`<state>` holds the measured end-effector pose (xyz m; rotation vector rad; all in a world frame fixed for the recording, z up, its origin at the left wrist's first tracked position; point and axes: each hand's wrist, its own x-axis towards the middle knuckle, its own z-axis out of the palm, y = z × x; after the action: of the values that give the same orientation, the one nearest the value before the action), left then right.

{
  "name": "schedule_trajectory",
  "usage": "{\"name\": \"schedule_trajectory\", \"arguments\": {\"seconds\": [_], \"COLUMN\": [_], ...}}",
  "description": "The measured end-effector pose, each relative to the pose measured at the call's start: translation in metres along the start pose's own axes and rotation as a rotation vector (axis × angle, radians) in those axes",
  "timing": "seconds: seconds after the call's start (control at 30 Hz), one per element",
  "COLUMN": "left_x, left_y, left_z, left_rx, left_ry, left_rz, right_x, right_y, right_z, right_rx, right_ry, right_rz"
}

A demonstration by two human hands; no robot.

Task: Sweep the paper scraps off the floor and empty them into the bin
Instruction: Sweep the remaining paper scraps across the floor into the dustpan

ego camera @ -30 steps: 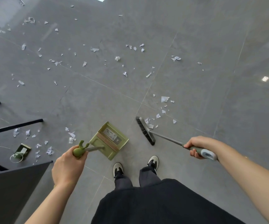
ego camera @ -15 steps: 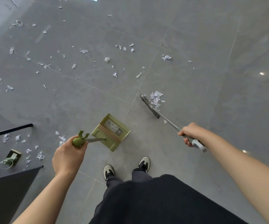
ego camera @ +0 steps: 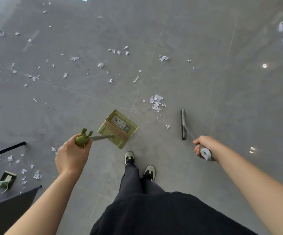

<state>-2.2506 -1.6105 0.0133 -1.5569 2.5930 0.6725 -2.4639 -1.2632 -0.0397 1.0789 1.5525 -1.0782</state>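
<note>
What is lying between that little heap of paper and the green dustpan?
Nothing visible. Only bare floor tile separates the pile of paper scraps from the dustpan. The broom head sits off to the right, outside that path.

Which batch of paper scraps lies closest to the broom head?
The small heap of white paper scraps just ahead of the grey broom head, between it and the green plastic dustpan; the other scraps lie scattered singly, farther off.

Dustpan (ego camera: 118,128) olive green w/ tan strip, by left hand (ego camera: 72,155). Broom (ego camera: 183,123) grey, dark bristles, by right hand (ego camera: 203,147). Paper scraps (ego camera: 156,102) white. Floor (ego camera: 205,90) grey tile. Shoes (ego camera: 129,157) black/white.
</note>
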Motion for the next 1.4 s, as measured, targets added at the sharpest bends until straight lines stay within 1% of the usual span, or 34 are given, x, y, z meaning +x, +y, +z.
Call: {"name": "schedule_trajectory", "arguments": {"seconds": [0.13, 0.27, 0.43, 0.57, 0.63, 0.73, 0.93, 1.03, 1.17, 1.4], "left_x": [0.021, 0.052, 0.094, 0.119, 0.129, 0.144, 0.168, 0.178, 0.186, 0.194], "left_y": [0.006, 0.019, 0.031, 0.038, 0.044, 0.051, 0.063, 0.072, 0.08, 0.091], "left_z": [0.003, 0.006, 0.006, 0.009, 0.011, 0.014, 0.022, 0.029, 0.036, 0.039], "left_rx": [0.012, 0.019, 0.037, 0.055, 0.054, 0.049, 0.046, 0.04, 0.035, 0.035], "left_ry": [-0.011, -0.045, -0.096, -0.126, -0.138, -0.16, -0.194, -0.187, -0.2, -0.231], "left_rz": [0.019, 0.035, 0.073, 0.101, 0.117, 0.134, 0.105, 0.087, 0.07, 0.081], "right_x": [0.01, 0.007, 0.007, 0.001, -0.005, -0.012, -0.003, 0.009, 0.019, 0.018], "right_y": [-0.001, -0.015, -0.062, -0.095, -0.107, -0.125, -0.16, -0.172, -0.178, -0.168], "right_z": [0.013, 0.05, 0.1, 0.119, 0.122, 0.121, 0.115, 0.118, 0.123, 0.135], "right_rx": [0.026, 0.057, 0.159, 0.262, 0.263, 0.185, -0.043, -0.089, -0.186, -0.541], "right_ry": [-0.005, -0.049, -0.125, -0.19, -0.19, -0.133, 0.07, 0.113, 0.119, 0.044], "right_rz": [0.034, 0.034, 0.055, 0.053, 0.039, 0.009, -0.082, -0.088, -0.094, -0.122]}}
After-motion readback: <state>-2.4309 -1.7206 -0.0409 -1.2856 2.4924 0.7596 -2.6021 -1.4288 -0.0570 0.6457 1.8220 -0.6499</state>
